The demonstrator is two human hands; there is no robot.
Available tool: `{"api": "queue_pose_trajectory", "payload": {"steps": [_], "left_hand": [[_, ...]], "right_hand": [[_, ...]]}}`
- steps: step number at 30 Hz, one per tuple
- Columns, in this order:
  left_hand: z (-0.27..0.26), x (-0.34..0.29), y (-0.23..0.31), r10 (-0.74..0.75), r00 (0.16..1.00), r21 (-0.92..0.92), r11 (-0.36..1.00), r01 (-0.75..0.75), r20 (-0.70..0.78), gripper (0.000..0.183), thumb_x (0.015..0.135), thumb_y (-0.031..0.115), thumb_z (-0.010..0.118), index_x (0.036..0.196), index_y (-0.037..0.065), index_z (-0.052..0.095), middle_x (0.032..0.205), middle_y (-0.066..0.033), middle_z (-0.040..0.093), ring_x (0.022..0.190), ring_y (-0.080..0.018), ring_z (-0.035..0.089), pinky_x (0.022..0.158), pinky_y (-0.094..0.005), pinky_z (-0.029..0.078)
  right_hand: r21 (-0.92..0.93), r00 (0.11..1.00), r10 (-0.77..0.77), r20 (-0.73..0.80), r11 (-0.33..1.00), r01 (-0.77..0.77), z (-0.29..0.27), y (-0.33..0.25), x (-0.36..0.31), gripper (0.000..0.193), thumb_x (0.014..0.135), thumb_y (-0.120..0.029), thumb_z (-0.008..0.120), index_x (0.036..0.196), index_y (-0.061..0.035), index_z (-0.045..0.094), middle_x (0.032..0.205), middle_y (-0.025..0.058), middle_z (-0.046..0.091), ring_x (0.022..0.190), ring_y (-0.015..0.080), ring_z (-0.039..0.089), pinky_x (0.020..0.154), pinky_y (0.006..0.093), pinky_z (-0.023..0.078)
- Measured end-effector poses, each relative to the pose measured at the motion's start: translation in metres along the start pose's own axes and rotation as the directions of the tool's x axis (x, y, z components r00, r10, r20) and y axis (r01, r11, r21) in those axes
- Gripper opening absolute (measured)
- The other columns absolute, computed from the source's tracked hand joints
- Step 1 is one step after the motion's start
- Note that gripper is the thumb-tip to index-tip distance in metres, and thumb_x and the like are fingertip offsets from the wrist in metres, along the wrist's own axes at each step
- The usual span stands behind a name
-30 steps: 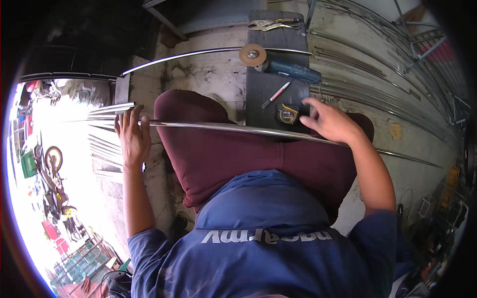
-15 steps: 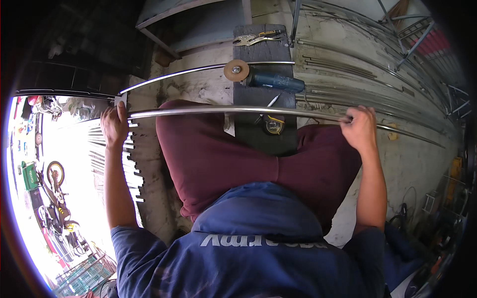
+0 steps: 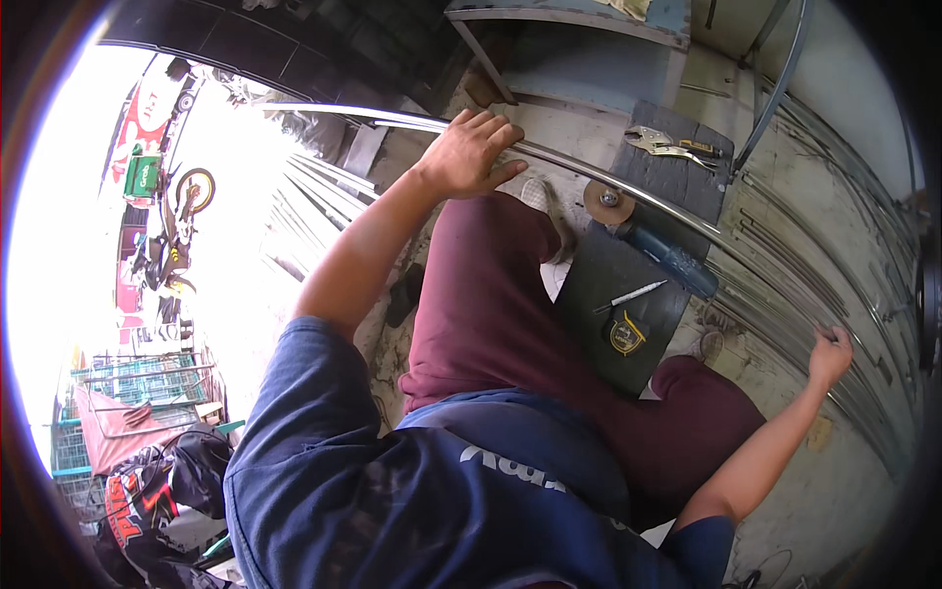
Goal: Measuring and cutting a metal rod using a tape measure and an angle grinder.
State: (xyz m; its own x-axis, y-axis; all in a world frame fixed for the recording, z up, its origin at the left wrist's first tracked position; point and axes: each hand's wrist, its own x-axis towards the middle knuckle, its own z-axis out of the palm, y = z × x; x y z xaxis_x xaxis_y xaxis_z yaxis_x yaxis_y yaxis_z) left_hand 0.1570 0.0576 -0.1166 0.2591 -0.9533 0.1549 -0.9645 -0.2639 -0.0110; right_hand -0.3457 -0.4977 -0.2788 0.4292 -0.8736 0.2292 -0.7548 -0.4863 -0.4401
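My left hand (image 3: 469, 155) lies over a long shiny metal tube (image 3: 628, 187), thumb on the near side and fingers across the far side in a loose grip. My right hand (image 3: 832, 355) is out to the right, its fingers closed on the tube toward that end. The tube slants across the view and passes above a dark board (image 3: 613, 275). On this board rest a blue angle grinder (image 3: 667, 257) with a brown disc (image 3: 608, 201), a white pen-like marker (image 3: 630, 295) and a black and yellow tape measure (image 3: 626, 334).
Locking pliers (image 3: 669, 147) lie at the board's far end beside a yellow and black cutter (image 3: 701, 148). Several metal rods (image 3: 795, 255) lie on the floor at right. A metal-framed table (image 3: 579, 59) stands beyond. Pale bars (image 3: 319, 201) and a motorcycle (image 3: 169, 231) are at left.
The view has turned, so the board now appears farther right. The tube has shifted from above my lap to a slant over the grinder, both hands still on it. My left fingers have loosened.
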Motion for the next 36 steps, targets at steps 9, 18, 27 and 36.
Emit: {"api": "queue_pose_trajectory", "payload": {"steps": [9, 18, 27, 36], "left_hand": [[0.048, 0.012, -0.027, -0.279, 0.927, 0.012, 0.958, 0.285, 0.252, 0.053, 0.099, 0.057, 0.063, 0.102, 0.004, 0.068, 0.094, -0.0165, 0.070, 0.101, -0.0373, 0.066, 0.095, -0.0485, 0.049], [0.059, 0.026, 0.035, -0.189, 0.982, -0.045, 0.981, 0.190, 0.013, 0.058, 0.090, 0.064, 0.070, 0.082, 0.007, 0.072, 0.073, -0.0127, 0.070, 0.074, -0.0357, 0.070, 0.068, -0.0450, 0.056], [0.060, 0.038, 0.035, -0.200, 0.980, 0.023, 0.980, 0.199, 0.023, 0.052, 0.089, 0.060, 0.075, 0.083, 0.008, 0.073, 0.071, -0.0120, 0.070, 0.071, -0.0351, 0.072, 0.061, -0.0454, 0.055], [0.092, 0.087, 0.010, -0.208, 0.959, -0.112, 0.966, 0.233, 0.194, 0.055, 0.097, 0.055, 0.067, 0.084, 0.002, 0.066, 0.076, -0.0244, 0.066, 0.078, -0.0486, 0.065, 0.070, -0.0540, 0.052]], "right_hand": [[-0.112, 0.967, -0.076, -0.242, 0.992, 0.050, 0.004, 0.082, 0.033, 0.024, 0.083, -0.024, 0.086, 0.098, -0.0068, 0.080, 0.094, 0.0133, 0.076, 0.099, 0.0348, 0.068, 0.086, 0.0439, 0.054], [0.849, 0.618, 0.684, -0.387, 0.526, -0.050, 0.037, 0.169, 0.060, 0.025, 0.093, -0.025, 0.078, 0.115, -0.0125, 0.080, 0.103, 0.0107, 0.079, 0.104, 0.0278, 0.069, 0.091, 0.0398, 0.057], [0.937, 0.760, 0.549, 0.348, -0.186, -0.295, 0.028, 0.109, 0.031, 0.047, 0.115, -0.018, 0.027, 0.142, 0.0196, 0.033, 0.145, 0.0323, 0.054, 0.132, 0.0496, 0.057, 0.119, 0.0611, 0.045], [0.972, 0.795, 0.565, 0.220, -0.196, -0.129, 0.006, 0.024, 0.032, 0.042, 0.115, -0.016, 0.031, 0.152, 0.0052, 0.033, 0.150, 0.0255, 0.048, 0.140, 0.0471, 0.051, 0.123, 0.0619, 0.039]]}}
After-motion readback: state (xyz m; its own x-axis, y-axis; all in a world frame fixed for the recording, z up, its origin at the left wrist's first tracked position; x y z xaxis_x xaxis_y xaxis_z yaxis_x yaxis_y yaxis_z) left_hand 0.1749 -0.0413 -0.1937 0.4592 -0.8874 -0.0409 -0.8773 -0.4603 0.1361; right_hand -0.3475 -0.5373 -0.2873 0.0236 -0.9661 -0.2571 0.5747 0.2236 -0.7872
